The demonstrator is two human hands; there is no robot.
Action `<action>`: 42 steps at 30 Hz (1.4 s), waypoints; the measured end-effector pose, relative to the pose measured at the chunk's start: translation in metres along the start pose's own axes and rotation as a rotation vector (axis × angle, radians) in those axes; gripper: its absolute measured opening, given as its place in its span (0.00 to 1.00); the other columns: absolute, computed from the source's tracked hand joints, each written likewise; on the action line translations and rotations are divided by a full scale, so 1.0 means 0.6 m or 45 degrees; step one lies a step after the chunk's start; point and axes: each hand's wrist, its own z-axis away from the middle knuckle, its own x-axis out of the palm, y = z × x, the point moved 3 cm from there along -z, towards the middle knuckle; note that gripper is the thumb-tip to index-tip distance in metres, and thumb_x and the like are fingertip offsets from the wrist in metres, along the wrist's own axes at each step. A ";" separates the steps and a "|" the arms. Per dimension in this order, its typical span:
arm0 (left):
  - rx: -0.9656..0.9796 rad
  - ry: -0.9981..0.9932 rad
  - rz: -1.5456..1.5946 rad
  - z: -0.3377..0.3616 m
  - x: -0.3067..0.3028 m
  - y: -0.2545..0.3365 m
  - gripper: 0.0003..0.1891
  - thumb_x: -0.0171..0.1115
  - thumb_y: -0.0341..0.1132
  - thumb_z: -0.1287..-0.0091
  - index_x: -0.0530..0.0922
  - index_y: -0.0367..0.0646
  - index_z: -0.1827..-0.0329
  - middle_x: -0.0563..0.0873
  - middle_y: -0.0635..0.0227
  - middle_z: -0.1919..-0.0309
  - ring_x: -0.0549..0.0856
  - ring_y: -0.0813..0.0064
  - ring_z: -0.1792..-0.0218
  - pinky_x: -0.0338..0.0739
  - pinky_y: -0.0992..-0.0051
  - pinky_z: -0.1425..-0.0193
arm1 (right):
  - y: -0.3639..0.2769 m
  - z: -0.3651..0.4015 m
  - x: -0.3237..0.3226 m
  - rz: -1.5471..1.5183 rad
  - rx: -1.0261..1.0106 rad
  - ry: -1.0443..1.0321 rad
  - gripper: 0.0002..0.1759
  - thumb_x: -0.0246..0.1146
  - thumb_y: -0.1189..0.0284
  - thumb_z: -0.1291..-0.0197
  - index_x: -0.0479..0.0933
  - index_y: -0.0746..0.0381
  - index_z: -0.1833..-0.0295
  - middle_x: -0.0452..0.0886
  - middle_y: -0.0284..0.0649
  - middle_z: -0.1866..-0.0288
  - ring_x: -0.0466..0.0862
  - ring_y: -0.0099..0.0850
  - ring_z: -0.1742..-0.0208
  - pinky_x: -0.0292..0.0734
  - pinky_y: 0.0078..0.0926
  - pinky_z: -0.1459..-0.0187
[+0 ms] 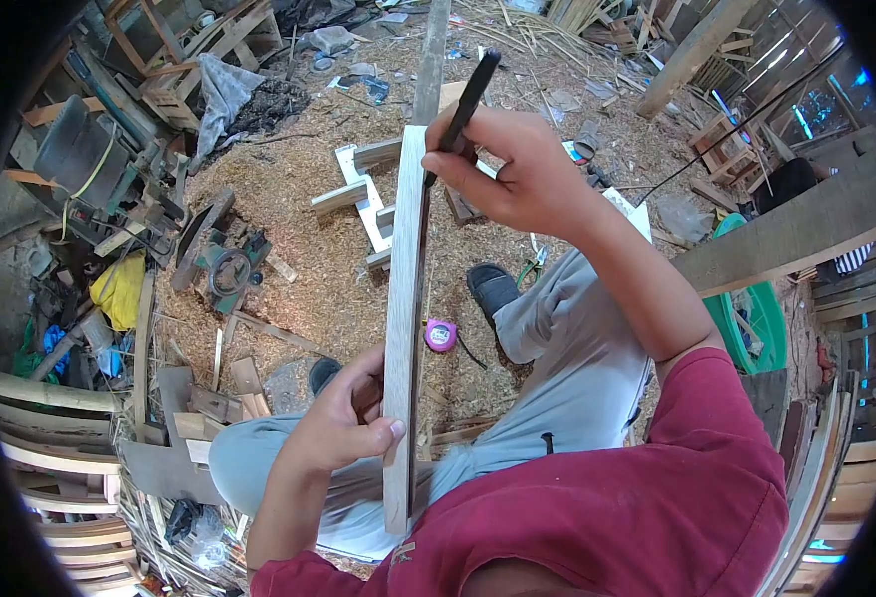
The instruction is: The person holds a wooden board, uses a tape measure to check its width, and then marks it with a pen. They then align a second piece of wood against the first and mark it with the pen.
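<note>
A long pale wooden bar (404,269) runs lengthwise in front of me, its near end close to my shirt. My left hand (351,410) is wrapped around its lower part, thumb on the upper face. In my right hand (518,169) a black pen (473,95) is pinched, slanting down with its point at the bar's right edge near the far end. On the ground beyond, a pink tape measure (440,335) lies right of the bar. White-faced wooden pieces (366,204) lie partly behind the bar, and pliers (531,269) rest beside my sandal (495,291).
Sawdust and wood shavings (289,199) cover the ground. A green metal tool (229,274) and offcuts lie at left. To the right are a green basin (765,323) and a thick wooden beam (796,234). A yellow bag (119,291) sits far left.
</note>
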 end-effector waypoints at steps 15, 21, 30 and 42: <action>-0.103 0.143 -0.125 -0.002 0.018 0.013 0.48 0.76 0.48 0.52 0.68 0.32 0.28 0.81 0.66 0.46 0.81 0.74 0.45 0.73 0.71 0.36 | 0.025 -0.002 -0.014 0.016 0.086 0.180 0.08 0.70 0.70 0.34 0.81 0.63 0.57 0.80 0.41 0.75 0.81 0.36 0.75 0.74 0.31 0.71; -0.081 0.147 -0.132 -0.001 0.017 0.012 0.49 0.77 0.50 0.51 0.68 0.32 0.28 0.81 0.66 0.46 0.81 0.73 0.45 0.72 0.71 0.36 | 0.020 -0.006 -0.014 0.028 0.036 0.123 0.09 0.70 0.69 0.32 0.81 0.63 0.56 0.81 0.41 0.74 0.82 0.34 0.74 0.75 0.30 0.71; -0.035 0.102 -0.122 -0.003 0.013 0.008 0.49 0.77 0.48 0.50 0.67 0.33 0.26 0.81 0.66 0.46 0.81 0.73 0.44 0.73 0.69 0.35 | 0.015 0.000 -0.014 0.026 0.127 -0.006 0.07 0.67 0.72 0.29 0.80 0.65 0.53 0.80 0.33 0.69 0.78 0.20 0.68 0.73 0.22 0.65; 0.092 0.210 -0.164 -0.023 0.003 -0.006 0.26 0.72 0.32 0.40 0.74 0.37 0.40 0.78 0.73 0.57 0.75 0.85 0.60 0.74 0.80 0.54 | 0.064 0.004 -0.010 -0.642 0.605 0.649 0.11 0.61 0.67 0.23 0.76 0.61 0.44 0.82 0.33 0.68 0.78 0.19 0.71 0.73 0.22 0.67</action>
